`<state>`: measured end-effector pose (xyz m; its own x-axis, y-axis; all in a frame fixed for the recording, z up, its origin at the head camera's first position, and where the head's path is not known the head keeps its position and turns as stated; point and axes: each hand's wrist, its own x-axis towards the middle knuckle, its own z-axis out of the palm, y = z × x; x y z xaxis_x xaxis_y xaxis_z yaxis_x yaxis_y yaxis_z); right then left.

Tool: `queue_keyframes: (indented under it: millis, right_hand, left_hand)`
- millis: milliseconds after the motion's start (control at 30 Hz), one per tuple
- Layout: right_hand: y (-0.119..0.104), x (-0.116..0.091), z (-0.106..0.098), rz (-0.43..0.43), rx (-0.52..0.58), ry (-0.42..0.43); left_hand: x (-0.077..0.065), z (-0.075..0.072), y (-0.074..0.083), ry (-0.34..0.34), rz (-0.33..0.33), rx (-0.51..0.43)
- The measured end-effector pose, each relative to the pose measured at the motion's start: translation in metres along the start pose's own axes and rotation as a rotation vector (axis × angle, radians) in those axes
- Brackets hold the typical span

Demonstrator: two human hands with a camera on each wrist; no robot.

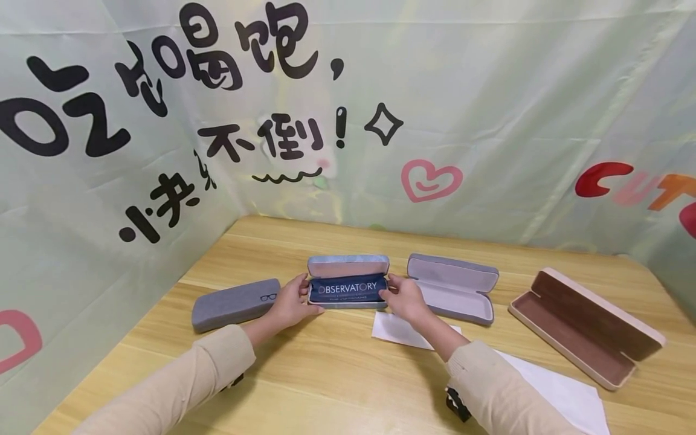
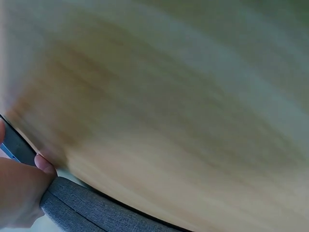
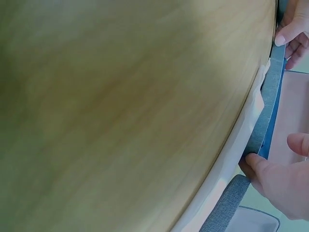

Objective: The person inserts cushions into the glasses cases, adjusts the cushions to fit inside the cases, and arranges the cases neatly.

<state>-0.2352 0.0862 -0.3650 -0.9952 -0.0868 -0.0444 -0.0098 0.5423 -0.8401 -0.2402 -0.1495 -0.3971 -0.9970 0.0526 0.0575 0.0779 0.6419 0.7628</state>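
A blue glasses case (image 1: pixel 348 264) stands with its lid up at the middle of the table. In it lies a dark blue cloth (image 1: pixel 348 289) printed "OBSERVATORY". My left hand (image 1: pixel 290 300) grips the case's left end, thumb along the front corner and fingers behind. At the right end my right hand (image 1: pixel 406 297) holds the case, its thumb over the edge of the cloth. The right wrist view shows the right hand (image 3: pixel 285 181) with fingertips against the case's end and the thumb raised. In the left wrist view, only part of the left hand (image 2: pixel 24 191) shows.
A closed grey glasses case (image 1: pixel 234 305) lies to the left. On the right are an open grey-purple case (image 1: pixel 451 293) and an open pink case with a brown lining (image 1: pixel 576 338). White sheets (image 1: pixel 399 331) lie under the right forearm. A printed curtain (image 1: pixel 489 121) hangs behind the table.
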Motion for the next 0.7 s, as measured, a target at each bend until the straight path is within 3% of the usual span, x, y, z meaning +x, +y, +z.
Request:
queue_keyframes:
  millis: [400, 700]
  right_hand:
    - [0.000, 0.004, 0.001, -0.005, -0.013, 0.001]
    - [0.003, 0.012, -0.005, -0.011, 0.083, -0.078]
  left_hand:
    - [0.001, -0.002, -0.003, 0.008, 0.058, 0.012]
    - [0.003, 0.000, -0.003, -0.034, 0.054, -0.042]
